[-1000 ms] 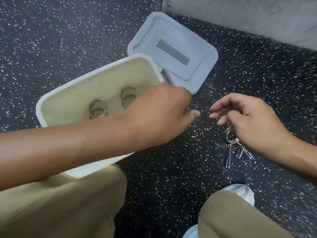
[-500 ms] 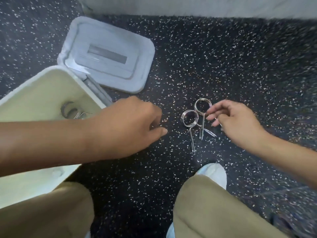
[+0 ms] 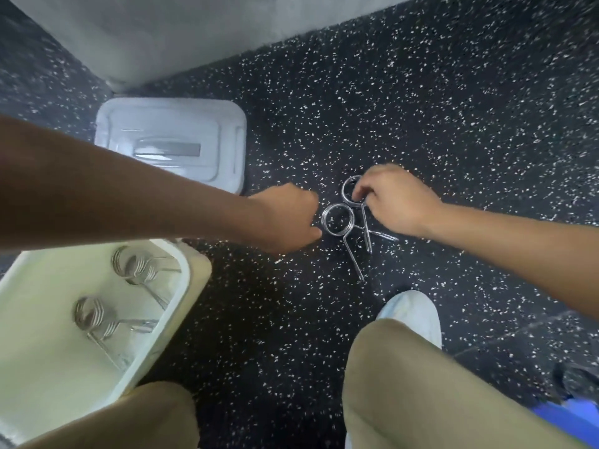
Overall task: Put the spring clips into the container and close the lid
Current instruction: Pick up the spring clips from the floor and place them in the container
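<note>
Two silver spring clips lie side by side on the black speckled floor. My left hand (image 3: 285, 218) reaches in from the left, its thumb and fingertips at the left edge of the near clip (image 3: 352, 259); whether it grips the clip is unclear. My right hand (image 3: 398, 199) has its fingertips pinched on the ring of the far clip (image 3: 345, 193). The white container (image 3: 181, 286) stands open at lower left, and inside it are two clusters of clips (image 3: 136, 265) (image 3: 92, 314). Its grey lid (image 3: 171, 124) lies flat on the floor behind my left forearm.
A grey wall (image 3: 162, 34) runs across the top left. My knees in khaki trousers (image 3: 421, 384) fill the bottom edge, with a white shoe (image 3: 411, 312) just below the floor clips. A blue object (image 3: 577, 422) sits at the lower right corner.
The view has swung, bringing the container lower left. My left hand has moved right to the near clip, and my right hand's fingers have come down onto the far clip's ring.
</note>
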Tool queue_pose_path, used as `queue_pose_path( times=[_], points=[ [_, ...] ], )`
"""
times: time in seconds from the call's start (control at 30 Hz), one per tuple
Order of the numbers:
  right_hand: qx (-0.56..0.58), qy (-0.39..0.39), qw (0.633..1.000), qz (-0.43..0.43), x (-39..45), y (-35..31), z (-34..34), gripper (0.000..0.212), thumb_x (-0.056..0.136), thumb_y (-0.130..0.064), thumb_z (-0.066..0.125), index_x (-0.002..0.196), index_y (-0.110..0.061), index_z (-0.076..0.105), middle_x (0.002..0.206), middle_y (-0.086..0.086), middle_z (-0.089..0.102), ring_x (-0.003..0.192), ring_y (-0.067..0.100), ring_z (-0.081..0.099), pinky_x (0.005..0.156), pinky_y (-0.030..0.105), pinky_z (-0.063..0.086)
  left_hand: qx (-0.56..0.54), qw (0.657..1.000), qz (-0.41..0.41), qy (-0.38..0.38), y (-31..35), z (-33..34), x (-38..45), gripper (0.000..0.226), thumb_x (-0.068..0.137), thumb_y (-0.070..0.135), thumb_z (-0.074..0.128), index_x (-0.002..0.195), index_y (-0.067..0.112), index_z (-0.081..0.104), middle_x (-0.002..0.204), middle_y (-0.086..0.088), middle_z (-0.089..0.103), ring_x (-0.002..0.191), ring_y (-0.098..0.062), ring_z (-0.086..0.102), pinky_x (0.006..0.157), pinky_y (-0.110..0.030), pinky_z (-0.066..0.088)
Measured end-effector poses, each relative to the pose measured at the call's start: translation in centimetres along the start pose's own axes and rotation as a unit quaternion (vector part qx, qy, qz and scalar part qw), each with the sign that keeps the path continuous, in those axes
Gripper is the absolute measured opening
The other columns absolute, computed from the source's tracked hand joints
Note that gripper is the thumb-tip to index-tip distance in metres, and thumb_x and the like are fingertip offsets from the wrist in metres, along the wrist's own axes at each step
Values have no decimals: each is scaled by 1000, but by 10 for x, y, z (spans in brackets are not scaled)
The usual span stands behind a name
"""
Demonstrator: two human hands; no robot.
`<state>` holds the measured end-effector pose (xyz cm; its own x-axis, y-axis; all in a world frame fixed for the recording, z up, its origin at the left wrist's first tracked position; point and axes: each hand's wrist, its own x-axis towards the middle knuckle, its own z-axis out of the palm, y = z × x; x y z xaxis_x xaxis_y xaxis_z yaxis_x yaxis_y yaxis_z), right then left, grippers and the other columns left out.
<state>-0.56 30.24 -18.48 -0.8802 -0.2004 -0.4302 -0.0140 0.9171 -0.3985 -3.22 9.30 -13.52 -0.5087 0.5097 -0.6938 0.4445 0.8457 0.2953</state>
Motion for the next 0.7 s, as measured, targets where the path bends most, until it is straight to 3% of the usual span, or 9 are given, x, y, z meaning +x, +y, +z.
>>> queue_pose_path(
  times=[0.1, 0.2, 0.33, 0.43, 0.53, 0.7],
  points=[
    [-32, -18, 999, 3, 6, -3, 0, 32, 94, -7, 48, 119, -19, 65, 128, 5, 61, 123, 22, 51, 99, 44, 48, -62, 996, -67, 9, 8, 13, 28, 31, 99, 34, 53, 82, 8, 54, 73, -4, 56, 58, -14, 52, 45, -27, 37],
    [-78, -35, 996, 1, 10, 1, -1, 38, 93, -6, 54, 129, -15, 59, 131, 9, 59, 123, 25, 49, 96, 44, 50, -178, 975, -133, 9, 10, 26, 52, 41, 98, 36, 58, 68, 10, 51, 67, -4, 57, 55, -15, 54, 43, -25, 38],
    [-164, -34, 985, -32, 12, 9, 3, 35, 92, -11, 58, 127, -16, 61, 121, 6, 64, 118, 26, 49, 91, 44, 51, -387, 907, -166, -10, 6, 42, 70, 32, 97, 28, 64, 73, 10, 52, 79, -8, 61, 79, -22, 69, 58, -28, 53],
    [-216, -38, 974, -58, 12, 13, 7, 32, 93, -24, 63, 125, -17, 63, 119, 3, 65, 116, 24, 49, 92, 40, 48, -473, 862, -181, -7, 7, 47, 71, 17, 97, 23, 65, 97, 7, 60, 99, -10, 65, 82, -17, 68, 62, -25, 55],
    [-237, -42, 968, -76, 12, 16, 11, 32, 95, -29, 62, 125, -18, 63, 121, 3, 62, 116, 24, 48, 94, 39, 46, -487, 852, -189, -18, 8, 48, 68, 32, 98, 25, 63, 119, 0, 61, 111, -12, 67, 84, -17, 66, 61, -23, 53],
    [-242, -54, 964, -94, 17, 19, 8, 18, 98, -24, 56, 113, -18, 65, 112, 1, 63, 109, 22, 49, 89, 37, 43, -497, 852, -163, -28, 9, 41, 58, 30, 99, 24, 62, 116, -1, 64, 121, -14, 69, 93, -20, 68, 68, -23, 55]
  ],
)
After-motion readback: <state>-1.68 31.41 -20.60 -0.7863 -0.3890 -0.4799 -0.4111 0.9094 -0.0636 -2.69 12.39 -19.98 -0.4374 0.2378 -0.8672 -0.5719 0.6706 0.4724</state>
